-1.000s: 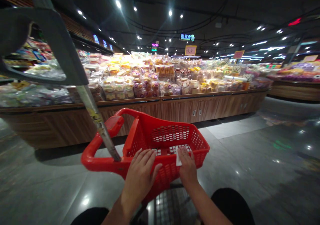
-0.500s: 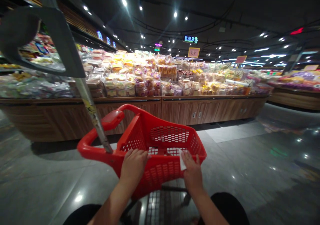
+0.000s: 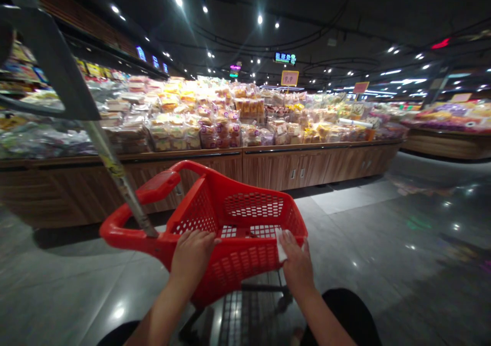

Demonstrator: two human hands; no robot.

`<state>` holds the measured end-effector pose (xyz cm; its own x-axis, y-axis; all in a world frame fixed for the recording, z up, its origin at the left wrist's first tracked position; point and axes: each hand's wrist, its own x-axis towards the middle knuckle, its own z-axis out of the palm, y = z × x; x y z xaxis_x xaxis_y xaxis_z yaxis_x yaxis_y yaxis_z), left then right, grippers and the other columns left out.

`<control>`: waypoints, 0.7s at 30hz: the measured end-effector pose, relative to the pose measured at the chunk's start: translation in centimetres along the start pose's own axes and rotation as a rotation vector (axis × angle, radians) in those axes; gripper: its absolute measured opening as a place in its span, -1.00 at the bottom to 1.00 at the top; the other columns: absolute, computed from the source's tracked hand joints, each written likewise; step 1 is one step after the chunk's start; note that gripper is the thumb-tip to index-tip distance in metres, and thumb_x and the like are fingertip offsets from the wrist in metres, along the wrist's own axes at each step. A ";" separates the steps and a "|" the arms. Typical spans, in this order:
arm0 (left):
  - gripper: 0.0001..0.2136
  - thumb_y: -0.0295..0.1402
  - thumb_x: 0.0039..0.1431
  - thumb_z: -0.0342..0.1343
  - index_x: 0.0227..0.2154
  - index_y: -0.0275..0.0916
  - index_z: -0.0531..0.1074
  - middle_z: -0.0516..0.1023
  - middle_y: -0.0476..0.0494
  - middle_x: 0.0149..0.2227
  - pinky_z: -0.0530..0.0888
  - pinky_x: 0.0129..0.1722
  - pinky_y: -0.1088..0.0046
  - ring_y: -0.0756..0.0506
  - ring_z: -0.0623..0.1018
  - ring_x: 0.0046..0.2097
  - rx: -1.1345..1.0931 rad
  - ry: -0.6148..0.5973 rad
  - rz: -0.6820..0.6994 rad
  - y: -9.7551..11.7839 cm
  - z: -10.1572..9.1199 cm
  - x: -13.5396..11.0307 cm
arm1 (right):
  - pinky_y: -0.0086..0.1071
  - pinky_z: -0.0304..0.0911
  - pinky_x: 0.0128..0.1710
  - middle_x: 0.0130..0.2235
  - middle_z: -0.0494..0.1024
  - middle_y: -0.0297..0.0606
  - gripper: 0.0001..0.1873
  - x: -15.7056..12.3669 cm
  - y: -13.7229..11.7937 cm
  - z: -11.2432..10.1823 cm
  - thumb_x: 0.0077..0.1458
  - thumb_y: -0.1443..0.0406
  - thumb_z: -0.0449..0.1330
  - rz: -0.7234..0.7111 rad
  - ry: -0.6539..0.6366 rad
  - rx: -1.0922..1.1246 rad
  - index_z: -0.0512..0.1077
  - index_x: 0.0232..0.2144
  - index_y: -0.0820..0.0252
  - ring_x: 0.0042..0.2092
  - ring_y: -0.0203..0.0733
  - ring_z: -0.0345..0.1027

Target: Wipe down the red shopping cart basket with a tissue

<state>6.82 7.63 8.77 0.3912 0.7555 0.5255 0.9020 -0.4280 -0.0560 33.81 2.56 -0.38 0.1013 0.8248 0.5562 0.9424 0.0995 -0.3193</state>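
A red plastic shopping cart [image 3: 253,249] with perforated walls stands sideways before me, its handle to the left. My left hand [image 3: 195,254] is closed over its near rim, close to the handle end. Farther right, my right hand [image 3: 296,259] presses a white tissue or cloth [image 3: 281,246] against the same rim, fingers curled over the edge. A metal pole [image 3: 118,177] with worn yellow markings rises from beside the cart's handle, leaning left. At its upper part is a grey loop-shaped grip [image 3: 63,64], partly cut off by the picture's edge.
Behind the cart runs a wood-panelled display counter [image 3: 284,167] heaped with packaged baked goods [image 3: 218,121]. A price sign [image 3: 289,78] stands above them. Another display [image 3: 448,144] curves at the right. The grey tiled floor [image 3: 356,249] is shiny.
The cart, the pole and my left hand have shifted left in view, and the background too has slid slightly left. Both hands keep their hold on the rim; the tissue stays under my right hand.
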 end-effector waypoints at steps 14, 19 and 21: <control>-0.75 -0.26 0.21 -0.06 -0.39 -0.16 0.52 0.62 -0.10 -0.33 0.32 -0.15 0.26 -0.15 0.54 -0.25 -0.012 0.029 0.021 -1.3 0.0 0.1 | 0.01 -0.42 0.26 0.15 0.34 -0.26 -0.22 0.1 -0.3 0.0 -0.18 0.65 -0.11 -0.059 -0.035 0.013 0.30 0.11 0.12 0.21 -0.17 0.13; -0.76 -0.25 0.20 -0.04 -0.38 -0.15 0.52 0.62 -0.10 -0.31 0.31 -0.13 0.27 -0.13 0.54 -0.25 -0.019 0.048 0.036 -2.2 0.1 -0.1 | 0.08 -0.28 0.22 0.14 0.34 -0.17 -0.24 -0.8 4.1 -0.9 -0.14 0.64 -0.14 0.120 -0.020 -0.135 0.28 0.13 0.20 0.21 -0.09 0.14; -0.75 -0.25 0.20 -0.05 -0.39 -0.15 0.52 0.62 -0.10 -0.32 0.31 -0.13 0.28 -0.13 0.54 -0.26 -0.021 0.052 0.043 -2.4 0.2 -0.2 | 0.07 -0.26 0.22 0.15 0.34 -0.17 -0.22 -0.8 3.6 -0.5 -0.15 0.65 -0.14 0.098 -0.036 -0.124 0.27 0.14 0.19 0.21 -0.11 0.13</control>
<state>4.63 8.60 8.68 0.4190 0.7095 0.5666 0.8803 -0.4704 -0.0619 37.27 1.97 -1.55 0.1851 0.8469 0.4986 0.9610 -0.0498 -0.2722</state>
